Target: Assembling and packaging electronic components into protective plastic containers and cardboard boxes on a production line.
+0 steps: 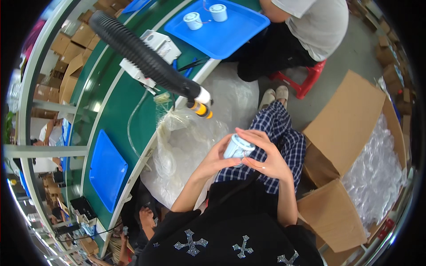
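Between my two hands, above my lap, is a pale blue cylindrical housing [235,150] with a wider round rim on top and a thin wire at its lower right. My left hand [214,158] wraps its left side, thumb toward the bottom. My right hand [271,158] holds it from the right, fingers over the rim and thumb underneath. Two similar housings, the left one [193,20] and the right one [218,13], stand with thin wires in a blue tray [242,33] on the green bench. The housing's underside is hidden.
A black corrugated hose [146,57] with a yellow-banded tip hangs over the bench edge. A large clear plastic bag [186,150] lies left of my hands. An open carton [346,124] of clear plastic stands right. Another blue tray [108,170] and a seated person [310,26] are nearby.
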The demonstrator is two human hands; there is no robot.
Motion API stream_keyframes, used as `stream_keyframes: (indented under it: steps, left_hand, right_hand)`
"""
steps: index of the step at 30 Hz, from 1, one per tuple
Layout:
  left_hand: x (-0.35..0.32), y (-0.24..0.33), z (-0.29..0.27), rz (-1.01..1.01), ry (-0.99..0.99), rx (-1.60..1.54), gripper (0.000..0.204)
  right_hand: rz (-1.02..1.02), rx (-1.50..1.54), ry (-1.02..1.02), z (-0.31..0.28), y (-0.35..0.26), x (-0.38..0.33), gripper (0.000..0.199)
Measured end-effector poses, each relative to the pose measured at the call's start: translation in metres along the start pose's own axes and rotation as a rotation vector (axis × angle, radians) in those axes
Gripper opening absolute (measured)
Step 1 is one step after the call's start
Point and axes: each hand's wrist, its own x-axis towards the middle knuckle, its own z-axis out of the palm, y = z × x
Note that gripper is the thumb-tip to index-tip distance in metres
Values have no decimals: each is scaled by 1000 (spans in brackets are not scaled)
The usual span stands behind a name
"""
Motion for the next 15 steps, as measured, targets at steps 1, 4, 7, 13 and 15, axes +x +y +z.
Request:
stream_keyframes:
  steps: [1,4,7,13,15]
  left_hand:
    - [-4,-7,-15,-4,19,11,68]
    - [-26,-16,-42,60,158,38,69]
    - [-50,-13,-57,151,273,-61,69]
    - [-51,15,-68,261,279,-248,96]
    - [-47,18,-77,337,230,-332,91]
  right_hand:
    - [28,-21,-92,-3,0,11,57]
    - [75,-348,-119,-10,15,52,47]
    - [-162,-544,159,12,11,129,36]
    - [-463,-877,138,29,45,262,17]
    - [-424,-1102,6,35,61,291,10]
